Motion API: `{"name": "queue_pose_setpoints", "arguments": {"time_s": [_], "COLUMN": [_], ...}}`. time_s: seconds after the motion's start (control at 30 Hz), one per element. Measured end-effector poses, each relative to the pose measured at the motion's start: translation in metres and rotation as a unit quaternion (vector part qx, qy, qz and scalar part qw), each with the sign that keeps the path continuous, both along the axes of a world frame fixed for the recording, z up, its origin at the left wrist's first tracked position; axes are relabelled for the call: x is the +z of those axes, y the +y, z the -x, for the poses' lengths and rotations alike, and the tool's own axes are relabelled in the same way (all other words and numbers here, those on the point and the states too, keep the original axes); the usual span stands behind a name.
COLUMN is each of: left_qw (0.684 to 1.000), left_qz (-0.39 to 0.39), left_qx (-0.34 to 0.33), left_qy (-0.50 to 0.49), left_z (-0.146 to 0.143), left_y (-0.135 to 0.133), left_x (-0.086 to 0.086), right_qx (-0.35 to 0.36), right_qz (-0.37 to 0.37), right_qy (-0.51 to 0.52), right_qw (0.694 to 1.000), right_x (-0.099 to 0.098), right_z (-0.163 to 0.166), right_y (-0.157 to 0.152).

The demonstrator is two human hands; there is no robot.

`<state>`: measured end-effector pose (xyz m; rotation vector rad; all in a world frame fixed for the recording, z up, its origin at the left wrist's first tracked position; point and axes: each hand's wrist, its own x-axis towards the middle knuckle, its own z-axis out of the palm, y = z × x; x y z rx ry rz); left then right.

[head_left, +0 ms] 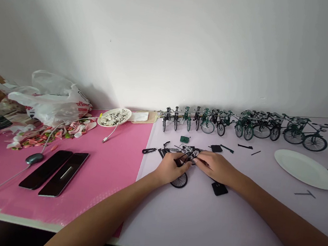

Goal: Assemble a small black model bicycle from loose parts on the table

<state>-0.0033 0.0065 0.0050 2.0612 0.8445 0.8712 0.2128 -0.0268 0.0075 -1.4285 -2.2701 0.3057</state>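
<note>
My left hand (172,168) and my right hand (216,167) meet over a small black model bicycle (186,157) lying on the pale lilac mat (200,219). Fingers of both hands are pinched on its frame. One wheel (179,180) pokes out under my left hand. Loose black parts (219,188) lie around the hands, along with a small green part (184,139).
A row of finished green and black model bicycles (241,125) stands along the wall. A white plate (304,168) lies at the right. On the pink mat (103,179) are two dark phones (54,171), a mouse (34,158), a bowl of small parts (113,117) and a plastic bag (51,99).
</note>
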Motion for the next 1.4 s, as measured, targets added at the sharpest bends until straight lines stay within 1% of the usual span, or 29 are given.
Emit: {"name": "queue_pose_setpoints", "arguments": {"time_s": [0.87, 1.23, 1.4], "left_qw": [1.0, 1.0, 1.0], "left_qz": [0.0, -0.006, -0.008], "left_qx": [-0.003, -0.001, -0.001], "left_qy": [-0.006, 0.014, 0.016], "left_z": [0.0001, 0.0005, 0.0005], "left_y": [0.0006, 0.001, 0.0019], "left_x": [-0.0015, -0.0004, -0.0019], "right_qx": [-0.007, -0.014, -0.012], "right_qz": [-0.003, 0.009, 0.003], "right_qy": [-0.009, -0.018, -0.019], "right_qw": [1.0, 1.0, 1.0], "right_x": [-0.0011, -0.0003, -0.0006], "right_z": [0.0, 0.0011, 0.0012], "right_y": [-0.0001, -0.0002, -0.0002]}}
